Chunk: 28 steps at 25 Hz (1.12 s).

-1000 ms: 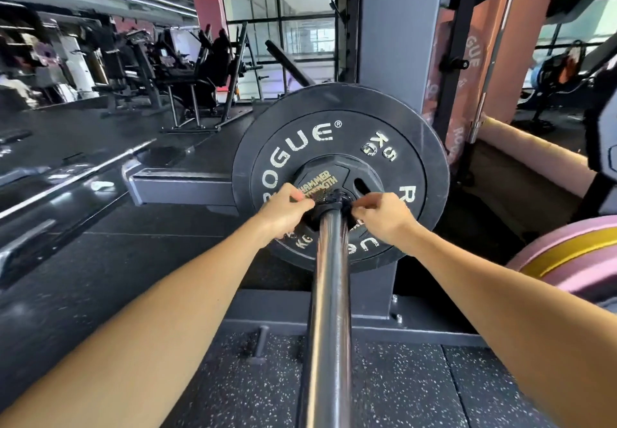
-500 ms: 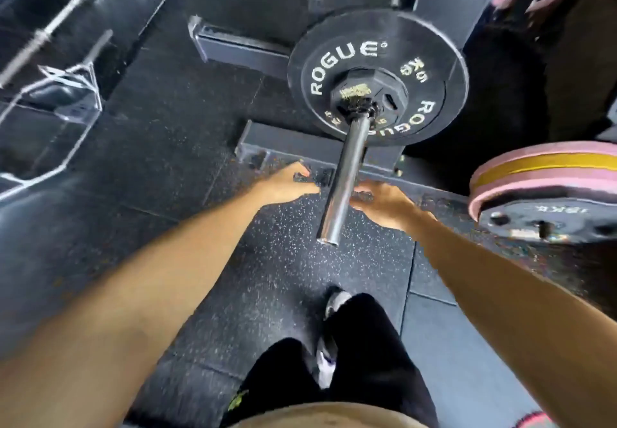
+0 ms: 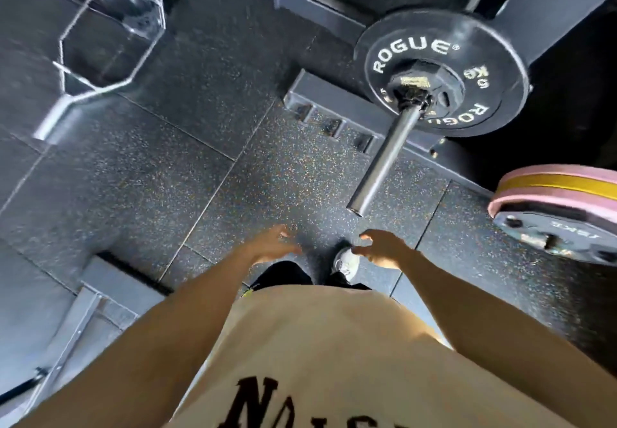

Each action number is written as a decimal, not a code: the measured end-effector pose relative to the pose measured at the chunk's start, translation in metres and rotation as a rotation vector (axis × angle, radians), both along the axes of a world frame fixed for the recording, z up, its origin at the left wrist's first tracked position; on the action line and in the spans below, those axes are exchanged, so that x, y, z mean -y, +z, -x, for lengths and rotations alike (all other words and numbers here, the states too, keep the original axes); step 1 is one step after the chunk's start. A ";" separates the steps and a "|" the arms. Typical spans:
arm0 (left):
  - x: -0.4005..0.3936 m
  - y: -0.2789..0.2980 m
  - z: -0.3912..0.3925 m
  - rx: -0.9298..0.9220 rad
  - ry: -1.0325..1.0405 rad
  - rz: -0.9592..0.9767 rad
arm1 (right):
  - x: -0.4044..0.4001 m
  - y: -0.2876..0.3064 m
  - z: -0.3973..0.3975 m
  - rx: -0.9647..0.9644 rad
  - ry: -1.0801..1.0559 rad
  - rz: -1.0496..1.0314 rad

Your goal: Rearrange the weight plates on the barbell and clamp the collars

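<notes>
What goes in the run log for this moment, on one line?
left hand: open, holds nothing | right hand: open, holds nothing | barbell sleeve: black plate on, collar against it | stage: hands off bar

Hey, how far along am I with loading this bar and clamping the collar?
Looks done: the black Rogue weight plate and a smaller black plate sit on the steel barbell sleeve, with the black collar against them. In hand: nothing; the left hand and right hand hang free, short of the sleeve's end. Left: this view cannot show whether the collar is locked, nor the bar's other end.
</notes>
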<state>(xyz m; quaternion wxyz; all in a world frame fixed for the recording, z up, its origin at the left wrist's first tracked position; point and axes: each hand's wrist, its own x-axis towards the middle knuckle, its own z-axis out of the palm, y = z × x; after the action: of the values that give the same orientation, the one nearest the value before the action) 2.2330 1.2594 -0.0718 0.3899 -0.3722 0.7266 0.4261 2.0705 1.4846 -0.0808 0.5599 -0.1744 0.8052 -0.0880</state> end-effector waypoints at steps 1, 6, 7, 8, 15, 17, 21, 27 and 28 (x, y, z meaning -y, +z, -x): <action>0.011 0.001 -0.004 0.004 0.013 0.023 | 0.011 0.002 0.007 -0.004 0.029 -0.002; 0.089 0.005 -0.025 -0.041 0.234 0.094 | 0.109 0.014 0.043 -0.027 0.200 0.041; 0.104 0.003 -0.030 -0.058 0.290 0.091 | 0.132 0.015 0.047 -0.038 0.235 0.052; 0.120 0.000 -0.035 -0.061 0.343 0.081 | 0.155 0.015 0.049 -0.057 0.272 0.051; 0.283 -0.018 -0.047 -0.035 0.430 0.034 | 0.340 0.008 0.059 -0.137 0.318 0.010; 0.342 -0.013 -0.039 -0.048 0.386 0.019 | 0.395 0.014 0.061 -0.145 0.297 0.018; 0.455 -0.002 0.001 -0.053 0.303 0.045 | 0.490 0.026 0.084 -0.160 0.182 0.067; 0.594 -0.010 0.114 -0.051 0.179 0.070 | 0.618 0.007 0.164 -0.175 0.168 0.035; 0.620 -0.012 0.136 -0.046 0.162 0.074 | 0.643 0.002 0.185 -0.171 0.192 0.015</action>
<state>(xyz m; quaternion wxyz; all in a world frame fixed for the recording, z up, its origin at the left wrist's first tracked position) 2.0968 0.6395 -0.0841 0.3235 -0.4340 0.7180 0.4376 1.8858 0.8419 -0.0784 0.4937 -0.2616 0.8290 -0.0248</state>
